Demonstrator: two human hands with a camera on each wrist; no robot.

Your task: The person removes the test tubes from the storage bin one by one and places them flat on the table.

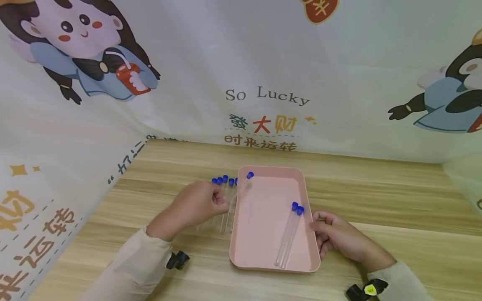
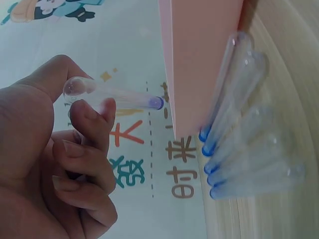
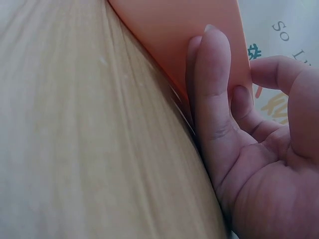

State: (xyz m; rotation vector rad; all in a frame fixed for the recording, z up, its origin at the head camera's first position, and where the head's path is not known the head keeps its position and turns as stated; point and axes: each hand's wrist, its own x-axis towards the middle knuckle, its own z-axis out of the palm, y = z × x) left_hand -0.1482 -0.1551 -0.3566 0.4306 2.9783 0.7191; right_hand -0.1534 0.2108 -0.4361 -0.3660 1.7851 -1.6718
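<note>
My left hand [image 1: 201,205] pinches a clear test tube with a blue cap [image 2: 124,97] by its rounded end, between thumb and fingers. The capped end points away, over the left edge of the pink tray [image 1: 260,234]. Two more capped test tubes [image 1: 288,238] lie side by side at a slant in the tray's right part. At the tray's right side, my right hand [image 1: 339,238] grips the wall, thumb at the rim and fingers against the outside, as the right wrist view shows. Several capped tubes [image 2: 256,184] lie on the table left of the tray, partly hidden by my left hand in the head view.
The wooden table [image 1: 395,196] runs back to a light printed cloth [image 1: 357,104] with cartoon figures and lettering. More of this cloth hangs along the left side. The tray's raised walls stand between the loose tubes and the two inside.
</note>
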